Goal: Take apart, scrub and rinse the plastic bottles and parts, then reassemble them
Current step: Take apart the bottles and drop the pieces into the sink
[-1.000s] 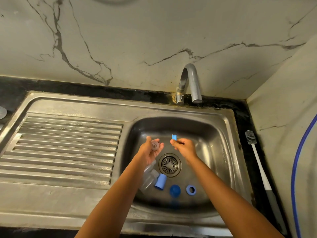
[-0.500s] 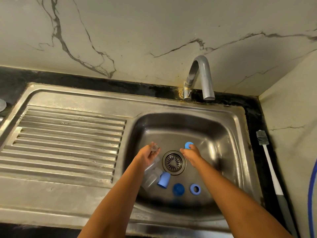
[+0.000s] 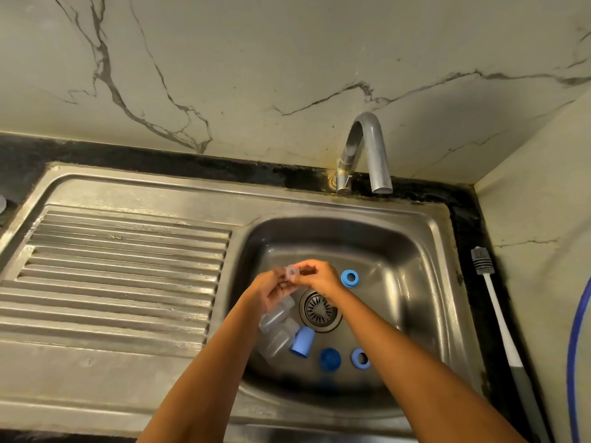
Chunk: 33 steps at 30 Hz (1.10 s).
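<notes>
L hand [image 3: 271, 292] & R hand [image 3: 323, 279] both pinch small clear part [image 3: 292, 272] w/ curled fingertips, over sink basin [image 3: 415, 282] nr drain [image 3: 320, 310]. 2 clear bottles [image 3: 278, 334] lie in basin under L wrist; blue ring [image 3: 349, 278] beside R hand.

A stainless steel sink [image 3: 443, 251] is set into a black stone counter [image 3: 160, 158], its ribbed steel drainboard [image 3: 121, 266] to the left of the basin. A round metal drain strainer [image 3: 319, 310] sits in the basin floor. A curved grey metal tap [image 3: 371, 148] rises at the far rim, before a white marble wall with grey veins [image 3: 256, 59]. A thin blue hose [image 3: 572, 362] runs along the right edge.
</notes>
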{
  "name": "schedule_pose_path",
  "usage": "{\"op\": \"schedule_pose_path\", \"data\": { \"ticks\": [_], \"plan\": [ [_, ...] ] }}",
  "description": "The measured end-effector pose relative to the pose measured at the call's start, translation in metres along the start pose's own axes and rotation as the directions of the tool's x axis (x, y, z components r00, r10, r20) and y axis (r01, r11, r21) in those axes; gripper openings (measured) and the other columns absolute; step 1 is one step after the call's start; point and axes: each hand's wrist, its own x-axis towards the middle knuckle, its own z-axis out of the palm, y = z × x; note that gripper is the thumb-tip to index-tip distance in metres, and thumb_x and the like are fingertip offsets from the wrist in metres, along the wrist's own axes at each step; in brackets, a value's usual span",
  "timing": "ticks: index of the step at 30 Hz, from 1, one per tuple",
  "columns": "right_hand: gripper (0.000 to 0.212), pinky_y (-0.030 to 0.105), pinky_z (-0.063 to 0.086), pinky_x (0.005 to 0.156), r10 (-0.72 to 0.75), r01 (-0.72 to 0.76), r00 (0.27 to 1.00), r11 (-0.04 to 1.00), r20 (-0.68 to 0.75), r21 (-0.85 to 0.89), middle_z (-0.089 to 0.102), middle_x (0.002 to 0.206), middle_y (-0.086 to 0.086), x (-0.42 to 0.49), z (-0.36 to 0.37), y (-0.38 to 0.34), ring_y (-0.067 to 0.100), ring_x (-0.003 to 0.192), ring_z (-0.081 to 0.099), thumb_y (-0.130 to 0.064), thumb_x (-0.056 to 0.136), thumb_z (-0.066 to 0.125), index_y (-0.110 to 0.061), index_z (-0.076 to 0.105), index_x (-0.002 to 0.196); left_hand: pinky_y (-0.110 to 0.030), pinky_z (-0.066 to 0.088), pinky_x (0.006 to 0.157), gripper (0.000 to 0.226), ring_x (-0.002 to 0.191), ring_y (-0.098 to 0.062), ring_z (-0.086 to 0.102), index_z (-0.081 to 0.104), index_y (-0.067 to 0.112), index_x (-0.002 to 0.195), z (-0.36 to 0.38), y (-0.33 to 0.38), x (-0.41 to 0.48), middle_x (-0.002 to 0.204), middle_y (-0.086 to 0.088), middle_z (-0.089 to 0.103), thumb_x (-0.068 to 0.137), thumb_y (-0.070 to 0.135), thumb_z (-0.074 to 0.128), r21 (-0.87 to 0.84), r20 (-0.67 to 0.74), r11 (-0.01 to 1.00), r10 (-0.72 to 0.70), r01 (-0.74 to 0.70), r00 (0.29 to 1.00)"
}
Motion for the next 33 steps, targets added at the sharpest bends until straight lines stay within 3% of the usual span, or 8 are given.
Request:
{"op": "schedule_pose_path", "data": {
  "ticks": [5, 9, 13, 16, 20, 24, 29, 33],
  "plan": [
    [0.029, 0.019, 0.057, 0.069, 0.136, -0.159, 0.986, 0.946, 0.098, 0.281, 0.069, 0.093, 0.009, -0.002, -0.005, -0.005, 0.017, 0.082, 0.067, 0.005, 0.081, 0.069, 0.003, 0.066, 0.11, -0.03, 0.06, 0.072, 0.024, 0.083, -0.022, 0.072, 0.066, 0.0, 0.108, -0.013, -0.001, 0.001, 0.094, -0.017, 0.073, 0.085, 0.007, 0.069, 0.084, -0.051, 0.996, -0.007, 0.011, 0.999],
    [0.032, 0.018, 0.056, 0.066, 0.261, -0.296, 0.955, 0.841, 0.14, 0.452, 0.067, 0.089, 0.01, 0.0, 0.001, -0.003, 0.015, 0.077, 0.065, 0.009, 0.084, 0.064, 0.006, 0.061, 0.116, -0.026, 0.06, 0.058, 0.018, 0.067, -0.017, 0.07, 0.064, -0.001, 0.104, -0.009, -0.004, 0.008, 0.082, -0.015, 0.071, 0.089, 0.009, 0.066, 0.076, -0.137, 0.997, 0.038, -0.028, 0.99],
    [0.027, 0.027, 0.056, 0.077, 0.381, -0.348, 0.92, 0.685, 0.093, 0.64, 0.065, 0.092, 0.017, 0.006, 0.012, 0.005, 0.02, 0.078, 0.064, 0.014, 0.09, 0.053, 0.009, 0.056, 0.116, -0.034, 0.059, 0.07, 0.015, 0.077, -0.023, 0.066, 0.056, -0.001, 0.104, -0.006, -0.006, 0.014, 0.094, -0.019, 0.066, 0.098, 0.013, 0.054, 0.05, -0.158, 0.998, 0.056, -0.049, 0.986],
    [0.009, 0.022, 0.057, 0.061, 0.464, -0.378, 0.884, 0.641, 0.055, 0.668, 0.059, 0.083, 0.017, 0.005, 0.015, 0.007, 0.022, 0.073, 0.062, 0.014, 0.091, 0.05, 0.006, 0.055, 0.091, -0.039, 0.054, 0.081, 0.014, 0.072, -0.02, 0.059, 0.053, -0.001, 0.095, -0.007, -0.008, 0.02, 0.082, -0.015, 0.057, 0.098, 0.013, 0.052, 0.059, -0.244, 0.997, 0.058, -0.045, 0.968],
    [0.011, 0.019, 0.054, 0.048, 0.513, -0.403, 0.858, 0.653, 0.017, 0.641, 0.058, 0.08, 0.015, -0.002, 0.014, 0.009, 0.021, 0.071, 0.06, 0.007, 0.093, 0.052, 0.0, 0.052, 0.084, -0.034, 0.052, 0.084, 0.022, 0.071, -0.019, 0.054, 0.05, 0.0, 0.081, -0.011, -0.006, 0.021, 0.078, -0.014, 0.051, 0.097, 0.013, 0.056, 0.076, -0.296, 0.996, 0.064, -0.043, 0.953],
    [0.017, 0.016, 0.049, 0.043, 0.51, -0.387, 0.857, 0.728, -0.071, 0.565, 0.056, 0.065, 0.01, -0.006, 0.014, -0.008, 0.013, 0.054, 0.055, 0.004, 0.094, 0.051, -0.002, 0.053, 0.078, -0.025, 0.052, 0.065, 0.021, 0.063, -0.014, 0.049, 0.052, 0.001, 0.079, -0.011, 0.003, 0.008, 0.072, -0.011, 0.051, 0.097, 0.012, 0.056, 0.127, -0.279, 0.991, 0.079, -0.044, 0.957],
    [0.02, 0.013, 0.046, 0.04, 0.355, -0.202, 0.922, 0.779, -0.152, 0.594, 0.056, 0.042, 0.0, -0.012, 0.027, -0.074, 0.003, 0.033, 0.052, 0.005, 0.093, 0.051, -0.007, 0.055, 0.077, -0.018, 0.05, 0.048, 0.024, 0.059, -0.012, 0.049, 0.054, 0.006, 0.078, -0.012, 0.028, -0.022, 0.074, -0.007, 0.053, 0.1, 0.016, 0.051, 0.192, -0.161, 0.979, 0.095, -0.063, 0.982],
    [0.018, 0.013, 0.05, 0.046, 0.207, -0.078, 0.961, 0.838, -0.182, 0.54, 0.061, 0.066, 0.008, -0.019, 0.055, -0.139, 0.008, 0.05, 0.059, 0.001, 0.093, 0.054, -0.009, 0.058, 0.079, -0.015, 0.049, 0.046, 0.025, 0.056, -0.01, 0.051, 0.054, 0.008, 0.079, -0.027, 0.065, -0.056, 0.072, -0.005, 0.054, 0.101, 0.019, 0.048, 0.173, -0.091, 0.976, 0.152, -0.134, 0.984]
  ]
}}
